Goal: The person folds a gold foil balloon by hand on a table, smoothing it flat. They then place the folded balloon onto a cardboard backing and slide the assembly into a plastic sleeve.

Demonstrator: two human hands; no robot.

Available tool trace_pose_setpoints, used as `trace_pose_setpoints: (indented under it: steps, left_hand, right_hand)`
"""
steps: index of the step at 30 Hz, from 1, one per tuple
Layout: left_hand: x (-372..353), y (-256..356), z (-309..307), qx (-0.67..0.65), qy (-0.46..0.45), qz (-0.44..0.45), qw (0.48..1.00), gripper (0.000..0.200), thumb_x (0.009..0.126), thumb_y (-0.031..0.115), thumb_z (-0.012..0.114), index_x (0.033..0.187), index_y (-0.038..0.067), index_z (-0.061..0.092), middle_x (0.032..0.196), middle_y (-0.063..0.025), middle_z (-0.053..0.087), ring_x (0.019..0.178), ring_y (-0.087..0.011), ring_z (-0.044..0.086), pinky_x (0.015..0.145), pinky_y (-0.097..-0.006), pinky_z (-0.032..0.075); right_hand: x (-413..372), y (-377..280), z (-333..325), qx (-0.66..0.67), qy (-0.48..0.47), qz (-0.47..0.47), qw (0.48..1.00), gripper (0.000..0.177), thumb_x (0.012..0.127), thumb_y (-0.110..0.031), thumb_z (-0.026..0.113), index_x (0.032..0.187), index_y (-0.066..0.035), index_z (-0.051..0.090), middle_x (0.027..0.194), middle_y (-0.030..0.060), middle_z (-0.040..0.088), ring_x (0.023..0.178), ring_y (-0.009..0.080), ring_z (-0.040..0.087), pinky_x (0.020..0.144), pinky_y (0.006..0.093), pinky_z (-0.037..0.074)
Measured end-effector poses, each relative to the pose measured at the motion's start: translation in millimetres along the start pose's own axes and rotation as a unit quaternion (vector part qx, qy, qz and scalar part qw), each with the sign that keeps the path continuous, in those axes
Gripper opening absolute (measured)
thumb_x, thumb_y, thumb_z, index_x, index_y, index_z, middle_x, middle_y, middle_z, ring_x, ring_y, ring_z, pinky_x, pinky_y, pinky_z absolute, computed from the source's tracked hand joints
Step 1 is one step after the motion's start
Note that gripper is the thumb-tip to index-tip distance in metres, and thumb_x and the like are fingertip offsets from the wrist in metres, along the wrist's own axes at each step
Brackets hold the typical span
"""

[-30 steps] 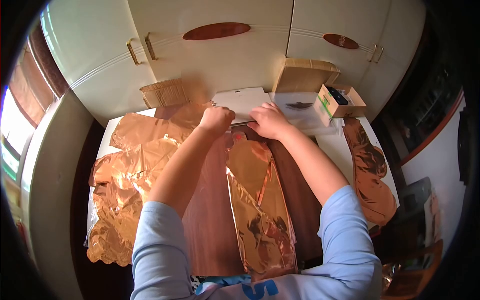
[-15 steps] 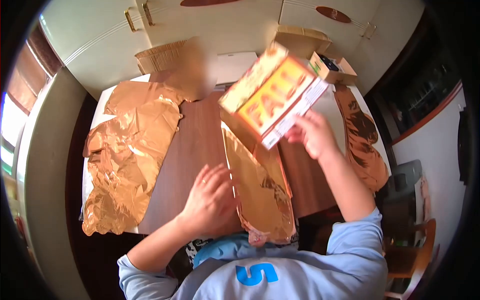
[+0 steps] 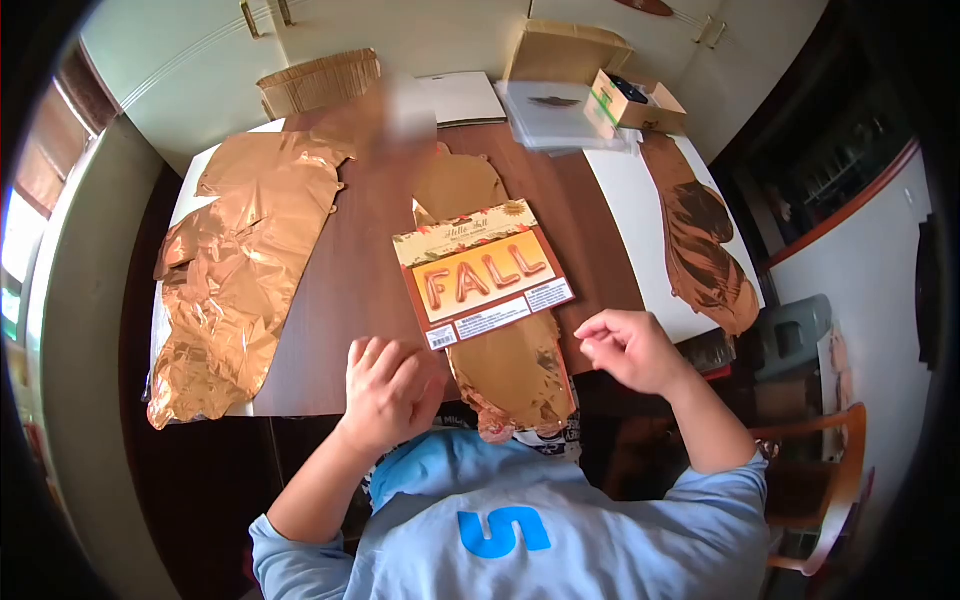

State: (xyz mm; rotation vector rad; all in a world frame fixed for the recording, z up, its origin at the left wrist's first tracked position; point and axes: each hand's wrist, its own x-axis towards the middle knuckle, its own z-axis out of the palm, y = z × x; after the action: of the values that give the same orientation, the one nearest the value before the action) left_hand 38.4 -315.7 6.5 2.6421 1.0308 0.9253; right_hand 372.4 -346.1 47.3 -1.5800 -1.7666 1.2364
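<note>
A printed FALL balloon package card (image 3: pixel 486 272) lies slightly turned across a folded copper foil balloon (image 3: pixel 508 375) in front of me. The foil shows above and below the card, and its near end hangs at the table edge. My left hand (image 3: pixel 388 395) is left of the foil's near end, fingers loosely curled, thumb apart, holding nothing. Just right of the card's lower corner hovers my right hand (image 3: pixel 632 350), with bent fingers, a gap at the thumb and nothing held.
A big crumpled copper foil sheet (image 3: pixel 250 265) covers the table's left side. Another foil balloon (image 3: pixel 700 240) lies at the right edge on white board. Along the back are a cardboard piece (image 3: pixel 320 85), clear plastic sheets (image 3: pixel 560 115) and a small open box (image 3: pixel 640 100). A wooden chair (image 3: pixel 835 480) stands right.
The card, held up in my right hand before, now lies on the folded foil. My right hand has let go and moved down beside it. My left hand has shifted slightly left.
</note>
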Motion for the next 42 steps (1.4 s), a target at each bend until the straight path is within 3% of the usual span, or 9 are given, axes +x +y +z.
trace_pose_setpoints:
  steps: [1, 2, 3, 5, 8, 11, 12, 16, 42]
  left_hand:
    - [10, 0, -1, -0.005, -0.008, 0.008, 1.000, 0.038, 0.076, 0.014, 0.069, 0.112, 0.004, 0.065, 0.111, -0.0140, 0.063, 0.103, -0.0303, 0.060, 0.092, -0.0450, 0.042]
    - [20, 0, 1, -0.012, -0.031, 0.010, 0.999, 0.044, 0.081, 0.018, 0.068, 0.123, 0.004, 0.061, 0.125, -0.0175, 0.059, 0.119, -0.0349, 0.055, 0.103, -0.0481, 0.039]
    - [26, -5, 5, -0.013, -0.050, 0.014, 0.999, 0.045, 0.084, 0.020, 0.067, 0.126, 0.005, 0.060, 0.129, -0.0169, 0.057, 0.124, -0.0355, 0.052, 0.107, -0.0492, 0.037]
    - [30, -22, 22, -0.016, -0.092, 0.023, 0.995, 0.047, 0.089, 0.025, 0.064, 0.132, 0.006, 0.057, 0.138, -0.0157, 0.054, 0.133, -0.0368, 0.046, 0.114, -0.0514, 0.032]
    - [33, -42, 26, -0.025, -0.137, 0.018, 0.990, 0.046, 0.091, 0.025, 0.064, 0.133, 0.007, 0.057, 0.142, -0.0144, 0.053, 0.137, -0.0361, 0.044, 0.116, -0.0515, 0.030]
    - [31, -45, 24, -0.026, -0.137, 0.023, 0.990, 0.045, 0.090, 0.022, 0.065, 0.132, 0.006, 0.058, 0.141, -0.0158, 0.053, 0.137, -0.0371, 0.044, 0.115, -0.0520, 0.031]
    - [29, -43, 23, -0.032, -0.138, 0.025, 0.990, 0.045, 0.090, 0.022, 0.066, 0.131, 0.006, 0.058, 0.141, -0.0162, 0.053, 0.137, -0.0374, 0.044, 0.115, -0.0521, 0.031]
    - [20, -33, 23, -0.047, -0.142, 0.033, 0.988, 0.044, 0.088, 0.021, 0.067, 0.130, 0.007, 0.060, 0.143, -0.0164, 0.050, 0.136, -0.0386, 0.043, 0.115, -0.0533, 0.031]
    - [2, -16, 22, -0.059, -0.196, 0.074, 0.976, 0.057, 0.079, 0.024, 0.064, 0.133, 0.006, 0.057, 0.147, -0.0192, 0.045, 0.142, -0.0395, 0.036, 0.119, -0.0574, 0.022]
  right_hand:
    - [-5, -1, 1, -0.119, 0.026, -0.095, 0.988, 0.046, 0.086, -0.033, 0.074, 0.113, 0.002, 0.064, 0.110, 0.0183, 0.069, 0.089, 0.0250, 0.071, 0.073, 0.0360, 0.059]
    - [-2, 9, 3, -0.242, 0.037, -0.266, 0.932, 0.068, 0.077, -0.038, 0.081, 0.127, 0.001, 0.058, 0.131, 0.0201, 0.058, 0.118, 0.0319, 0.059, 0.099, 0.0448, 0.049]
    - [-4, 6, 8, -0.287, 0.000, -0.264, 0.921, 0.090, 0.073, -0.042, 0.083, 0.142, 0.000, 0.046, 0.149, 0.0212, 0.042, 0.140, 0.0348, 0.039, 0.117, 0.0481, 0.030]
    - [1, 11, 19, -0.331, -0.030, -0.253, 0.909, 0.101, 0.069, -0.046, 0.084, 0.147, 0.000, 0.039, 0.156, 0.0207, 0.033, 0.146, 0.0335, 0.030, 0.120, 0.0482, 0.023]
    - [7, 32, 34, -0.366, -0.041, -0.254, 0.894, 0.099, 0.071, -0.043, 0.082, 0.148, 0.000, 0.037, 0.157, 0.0198, 0.032, 0.148, 0.0327, 0.028, 0.121, 0.0504, 0.020]
    - [6, 45, 40, -0.500, -0.027, -0.296, 0.813, 0.080, 0.082, -0.033, 0.072, 0.148, -0.001, 0.039, 0.156, 0.0183, 0.034, 0.147, 0.0317, 0.030, 0.121, 0.0521, 0.020]
    - [5, 52, 46, -0.495, 0.027, -0.328, 0.804, 0.053, 0.091, -0.020, 0.061, 0.140, -0.003, 0.050, 0.149, 0.0168, 0.046, 0.141, 0.0309, 0.041, 0.119, 0.0516, 0.027]
    - [4, 67, 60, -0.432, 0.156, -0.413, 0.786, 0.026, 0.094, -0.016, 0.056, 0.114, -0.006, 0.067, 0.126, 0.0135, 0.065, 0.123, 0.0287, 0.060, 0.109, 0.0475, 0.044]
    - [-11, 66, 64, -0.243, 0.184, -0.428, 0.851, 0.018, 0.086, -0.011, 0.072, 0.102, -0.008, 0.066, 0.105, 0.0089, 0.074, 0.103, 0.0241, 0.071, 0.097, 0.0448, 0.052]
